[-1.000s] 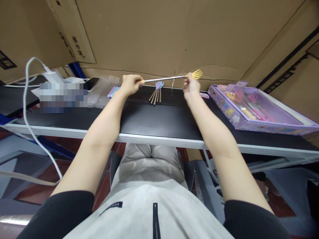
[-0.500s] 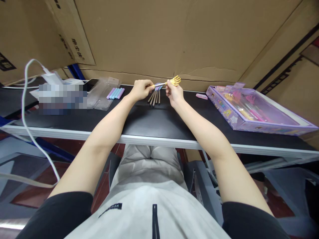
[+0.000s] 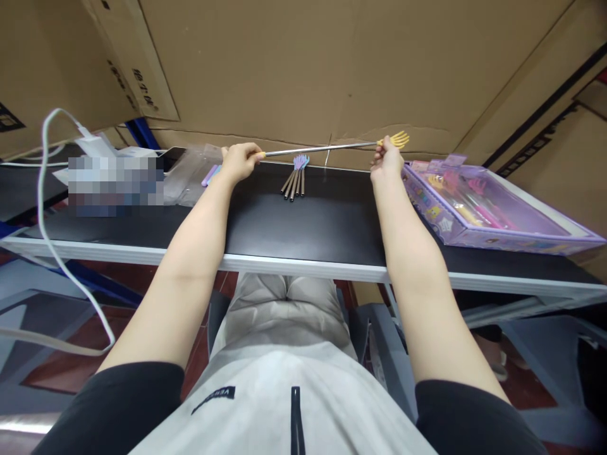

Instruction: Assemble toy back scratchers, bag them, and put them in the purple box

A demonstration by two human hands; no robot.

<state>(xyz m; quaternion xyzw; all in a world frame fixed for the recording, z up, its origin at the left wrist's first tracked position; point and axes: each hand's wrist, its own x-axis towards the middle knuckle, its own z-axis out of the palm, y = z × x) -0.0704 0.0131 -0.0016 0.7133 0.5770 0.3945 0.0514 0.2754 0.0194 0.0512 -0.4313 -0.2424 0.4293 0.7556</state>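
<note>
A telescopic back scratcher (image 3: 322, 149) with a yellow claw head stretches level between my hands, its thin metal rod drawn out long. My left hand (image 3: 239, 162) is closed around its yellow handle end. At the other end, my right hand (image 3: 386, 158) pinches the rod just below the claw. Beneath the rod, several more back scratchers (image 3: 296, 177) lie fanned on the black table, with purple and blue claws and bare metal shafts. Partly hidden behind my left wrist are pastel purple and blue handle sleeves (image 3: 211, 175).
A purple display box (image 3: 512, 237) holding pink and yellow back scratchers sits at the right. Clear plastic bags (image 3: 190, 174) lie to the left, beside a blurred-out item and a white charger with its cable (image 3: 45, 183). Cardboard (image 3: 284, 69) walls the table's back edge.
My hands have moved apart, left hand leftward and right hand rightward. The yellow back scratcher's rod has been pulled from short to long between them.
</note>
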